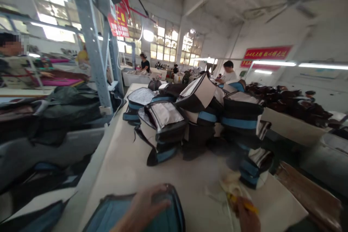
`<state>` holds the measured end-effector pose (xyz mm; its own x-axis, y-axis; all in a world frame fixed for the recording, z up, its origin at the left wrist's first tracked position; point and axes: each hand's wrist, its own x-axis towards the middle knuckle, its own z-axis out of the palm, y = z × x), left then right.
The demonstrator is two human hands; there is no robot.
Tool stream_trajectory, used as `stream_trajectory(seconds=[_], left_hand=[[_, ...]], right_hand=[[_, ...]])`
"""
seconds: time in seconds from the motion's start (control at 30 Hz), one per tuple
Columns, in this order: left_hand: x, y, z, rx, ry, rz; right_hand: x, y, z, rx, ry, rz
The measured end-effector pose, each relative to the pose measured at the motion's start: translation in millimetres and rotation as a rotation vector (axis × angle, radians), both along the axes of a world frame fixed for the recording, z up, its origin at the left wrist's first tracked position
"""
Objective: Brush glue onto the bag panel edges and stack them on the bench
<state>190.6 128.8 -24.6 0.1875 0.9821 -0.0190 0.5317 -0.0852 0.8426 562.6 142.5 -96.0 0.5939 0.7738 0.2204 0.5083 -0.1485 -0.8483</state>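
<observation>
1. Left hand (144, 206) is lying at the bottom centre of the frame, its thumb standing apart from its fingers, over a blue bag piece (108, 212) with a black rim; whether the fingertips are pressing on it, I cannot tell.
2. Right hand (247, 219), at the lower right, is closing around a yellow object (239, 202), too blurred to name; a pale yellow bundle (230, 182) is showing just above it.
3. Both hands are working over a pale tabletop (195, 185), which is running from the bottom of the frame up towards the centre.
4. Near the right edge of that surface, a small blue-and-black bag (251, 172) is standing, and a brown sheet (310, 188) is lying beyond the edge, at the lower right.
5. Around the middle of the frame, black, blue and white bags (168, 134) are sitting in uneven stacks.
6. At the left, a pale bin (87, 134) is holding dark fabric, while a grey metal post (94, 43) is rising behind it.
7. Farther back, a person in a white top (228, 75) is standing right of centre, and a person in a dark top (145, 65) is appearing left of centre.
8. Under a red banner (268, 56) at the upper right, a dark brown heap (296, 103) is spreading.
</observation>
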Motion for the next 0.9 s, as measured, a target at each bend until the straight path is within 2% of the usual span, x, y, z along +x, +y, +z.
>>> stream_trajectory(seconds=[0.07,0.1,0.2,0.33,0.43,0.53,0.63,0.77,0.9], left_hand=[[4.4,-6.4,10.5,-0.015,0.014,0.001],[5.9,-7.8,14.3,-0.009,0.018,0.005],[7.1,-8.6,18.1,0.017,0.013,0.018],[5.9,-7.6,16.4,0.052,-0.026,-0.017],[7.4,-5.7,15.4,0.022,-0.041,-0.073],[9.9,-4.9,14.2,0.014,-0.016,-0.076],[9.8,-6.3,13.5,0.010,-0.010,-0.071],[1.2,-10.9,13.8,-0.063,-0.096,-0.167],[-9.5,-20.2,18.6,-0.059,-0.222,-0.225]], right_hand=[[-17.4,-17.2,3.3,0.192,0.337,0.123],[-27.9,-20.6,7.2,0.217,0.408,0.161],[-59.3,-22.0,24.3,0.223,0.520,0.243],[-91.4,-31.0,56.8,0.280,0.638,0.402],[-109.8,-41.6,81.1,0.286,0.608,0.515],[-123.8,-46.2,96.6,0.253,0.516,0.590],[-132.7,-46.2,102.4,0.239,0.470,0.613],[-138.3,-48.0,104.7,0.284,0.476,0.568],[-139.0,-51.2,104.4,0.364,0.476,0.525]])
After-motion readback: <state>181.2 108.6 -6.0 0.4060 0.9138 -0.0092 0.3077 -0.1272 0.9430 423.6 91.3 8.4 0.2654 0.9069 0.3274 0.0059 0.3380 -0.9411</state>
